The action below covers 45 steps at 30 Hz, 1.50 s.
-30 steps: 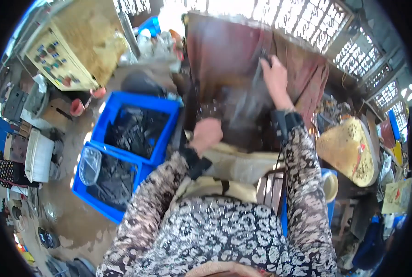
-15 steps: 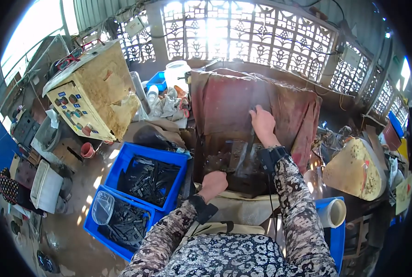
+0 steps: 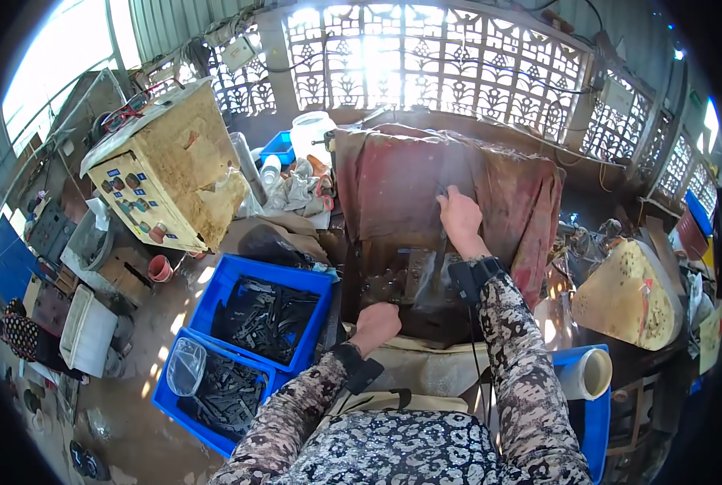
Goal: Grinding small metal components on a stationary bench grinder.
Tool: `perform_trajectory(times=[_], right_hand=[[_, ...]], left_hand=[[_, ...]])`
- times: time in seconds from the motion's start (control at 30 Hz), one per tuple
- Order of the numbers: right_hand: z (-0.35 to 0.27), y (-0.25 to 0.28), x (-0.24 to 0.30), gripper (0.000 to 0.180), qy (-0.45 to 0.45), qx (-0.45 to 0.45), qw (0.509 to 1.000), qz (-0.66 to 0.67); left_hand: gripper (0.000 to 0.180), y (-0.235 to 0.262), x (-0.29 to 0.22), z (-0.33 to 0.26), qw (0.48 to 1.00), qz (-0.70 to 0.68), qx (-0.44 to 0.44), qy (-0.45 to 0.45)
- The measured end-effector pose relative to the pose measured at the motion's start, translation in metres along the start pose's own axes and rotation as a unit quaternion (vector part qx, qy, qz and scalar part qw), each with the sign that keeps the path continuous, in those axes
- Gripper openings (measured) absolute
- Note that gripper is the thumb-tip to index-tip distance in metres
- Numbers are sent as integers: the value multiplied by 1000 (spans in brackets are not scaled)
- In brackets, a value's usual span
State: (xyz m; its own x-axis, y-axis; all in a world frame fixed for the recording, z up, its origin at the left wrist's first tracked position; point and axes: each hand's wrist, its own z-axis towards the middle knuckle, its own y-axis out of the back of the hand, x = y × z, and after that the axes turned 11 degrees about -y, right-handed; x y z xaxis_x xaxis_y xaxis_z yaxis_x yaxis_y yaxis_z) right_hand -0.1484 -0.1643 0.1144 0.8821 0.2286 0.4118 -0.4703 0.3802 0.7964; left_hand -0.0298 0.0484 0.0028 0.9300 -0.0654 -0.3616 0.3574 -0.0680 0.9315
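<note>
My right hand (image 3: 463, 222) is closed in front of the reddish-brown cloth (image 3: 401, 182) that drapes over a machine. A small dark tip of a narrow bar (image 3: 442, 191) shows above its fingers; the bar's kind is not clear. Lower and to the left, my left hand (image 3: 376, 325) is a fist at the near edge of the wet, dark machine opening (image 3: 389, 289). Whatever it grips is hidden. Below the right hand, a pale streak that looks like water or spray crosses the opening. Both forearms wear patterned sleeves with dark wrist straps.
Two blue crates (image 3: 280, 356) with dark strip-shaped pieces stand at my left, a clear plastic tub (image 3: 186, 366) in the nearer one. Behind them is a stained control box (image 3: 171, 174). On the right are a cream pipe (image 3: 589, 374) in a blue bin and a yellowish block (image 3: 627, 297).
Both hands keep nearly the same places and stay closed. The view has shifted slightly, and the pale streak in the opening looks a little different.
</note>
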Motion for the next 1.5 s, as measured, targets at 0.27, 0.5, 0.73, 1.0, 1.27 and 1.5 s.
perform_trajectory(times=[0.27,0.5,0.73,1.0,1.27,1.5], right_hand=[[-2,3,2,28,1,-1,1000,8],[-1,3,3,27,6,-4,1000,7],[-1,2,2,26,3,-2,1000,5],[-1,2,2,27,4,-3,1000,6],[0,3,4,27,-4,-6,1000,6],[-1,4,4,27,-11,1,1000,11]], left_hand=[[23,-1,3,0,1000,-2,-12,-22],[19,6,-2,-3,1000,-5,12,-8],[19,7,-4,-4,1000,7,1,-2],[20,7,-3,-5,1000,-4,-3,-17],[21,6,-1,-4,1000,5,7,-16],[21,4,-2,-2,1000,-4,23,-12]])
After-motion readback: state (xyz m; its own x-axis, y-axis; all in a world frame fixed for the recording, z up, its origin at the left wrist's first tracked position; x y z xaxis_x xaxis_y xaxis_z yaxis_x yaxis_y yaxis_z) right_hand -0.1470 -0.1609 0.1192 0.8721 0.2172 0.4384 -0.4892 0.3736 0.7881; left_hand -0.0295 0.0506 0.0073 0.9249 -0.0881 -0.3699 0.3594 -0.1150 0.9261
